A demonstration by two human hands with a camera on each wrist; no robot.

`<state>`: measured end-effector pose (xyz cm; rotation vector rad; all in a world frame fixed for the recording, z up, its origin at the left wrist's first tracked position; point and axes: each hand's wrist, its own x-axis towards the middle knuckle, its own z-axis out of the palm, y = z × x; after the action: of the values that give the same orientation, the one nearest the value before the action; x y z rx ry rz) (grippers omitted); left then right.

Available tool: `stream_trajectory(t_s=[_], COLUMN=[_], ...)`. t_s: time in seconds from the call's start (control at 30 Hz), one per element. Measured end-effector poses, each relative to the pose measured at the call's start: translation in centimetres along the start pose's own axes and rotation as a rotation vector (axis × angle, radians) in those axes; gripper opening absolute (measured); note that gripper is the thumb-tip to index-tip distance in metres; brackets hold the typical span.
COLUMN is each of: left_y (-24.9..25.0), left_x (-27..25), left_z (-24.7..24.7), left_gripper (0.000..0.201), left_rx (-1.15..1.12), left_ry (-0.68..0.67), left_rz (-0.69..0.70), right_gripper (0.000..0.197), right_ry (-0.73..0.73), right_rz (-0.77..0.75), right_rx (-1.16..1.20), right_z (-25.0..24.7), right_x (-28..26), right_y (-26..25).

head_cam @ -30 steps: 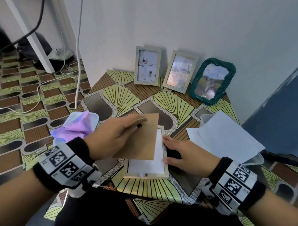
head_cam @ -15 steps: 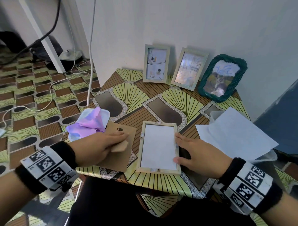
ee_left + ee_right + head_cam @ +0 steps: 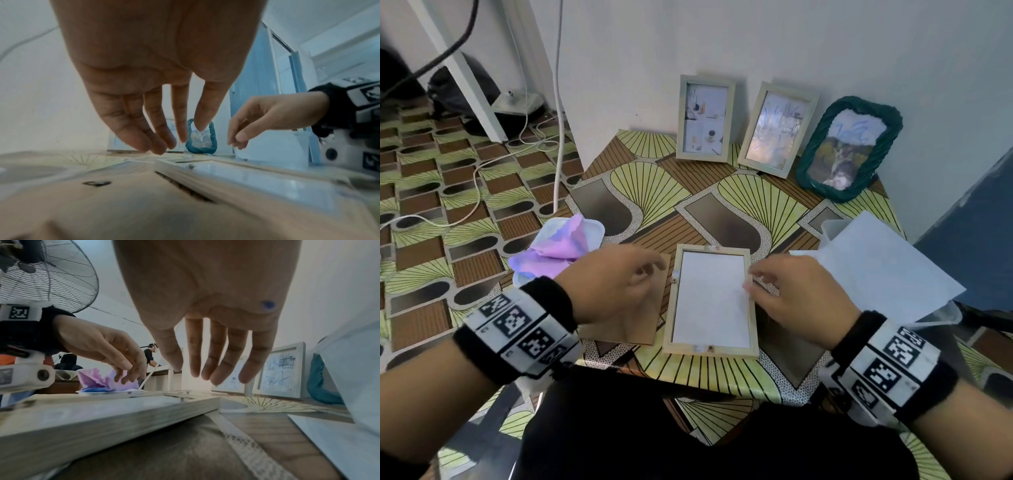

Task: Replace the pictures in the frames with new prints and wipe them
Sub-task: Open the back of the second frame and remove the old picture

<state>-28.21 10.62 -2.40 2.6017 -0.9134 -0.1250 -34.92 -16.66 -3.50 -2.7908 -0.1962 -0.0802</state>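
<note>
A pale wooden frame (image 3: 710, 351) lies face down in the middle of the table, the white back of its print (image 3: 709, 298) showing. Its brown backing board (image 3: 633, 325) lies flat just left of it. My left hand (image 3: 643, 274) hovers over the board with fingers hanging straight (image 3: 162, 142) and holds nothing. My right hand (image 3: 753, 282) is at the frame's right edge with relaxed fingers (image 3: 213, 374) just above the frame's rail (image 3: 102, 415). It grips nothing.
Two wooden frames (image 3: 705, 118) (image 3: 777, 130) and a green woven frame (image 3: 849, 147) lean on the wall at the back. A purple cloth (image 3: 558, 246) lies in a white tray at the left edge. White sheets (image 3: 883, 270) rest on a clear tub at the right.
My left hand carried the backing board off the frame, laid it on the table to the left and let go. My right hand rose from lying flat to its fingertips at the frame's edge.
</note>
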Motion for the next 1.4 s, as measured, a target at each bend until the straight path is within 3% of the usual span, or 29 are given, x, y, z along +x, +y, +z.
stream_trajectory(t_s=[0.1, 0.27, 0.43, 0.63, 0.93, 1.07, 1.4], left_y=[1.0, 1.0, 0.6, 1.0, 0.9, 0.7, 1.0], left_x=[2.5, 5.8, 6.6, 6.9, 7.8, 7.9, 8.2], left_z=[0.3, 1.7, 2.9, 3.3, 2.9, 3.0, 3.1], left_gripper=[0.015, 0.025, 0.035, 0.031, 0.033, 0.023, 0.038], left_rx=[-0.103, 0.055, 0.135, 0.267, 0.15, 0.095, 0.188], left_ry=[0.013, -0.104, -0.127, -0.195, -0.095, -0.062, -0.084], left_rz=[-0.06, -0.152, -0.175, -0.192, -0.174, -0.178, -0.21], right_gripper=[0.024, 0.039, 0.039, 0.034, 0.029, 0.03, 0.031], right_ry=[0.01, -0.187, -0.204, -0.212, -0.222, -0.221, -0.216], right_rz=[0.06, 0.177, 0.173, 0.198, 0.228, 0.228, 0.195], right_rx=[0.018, 0.016, -0.074, -0.158, -0.157, -0.151, -0.162], right_z=[-0.1, 0.5, 1.2, 1.6, 1.6, 1.6, 1.9], right_x=[1.9, 4.0, 4.8, 5.6, 6.3, 6.3, 6.2], right_y=[0.0, 0.0, -0.3, -1.1, -1.3, -1.2, -1.1])
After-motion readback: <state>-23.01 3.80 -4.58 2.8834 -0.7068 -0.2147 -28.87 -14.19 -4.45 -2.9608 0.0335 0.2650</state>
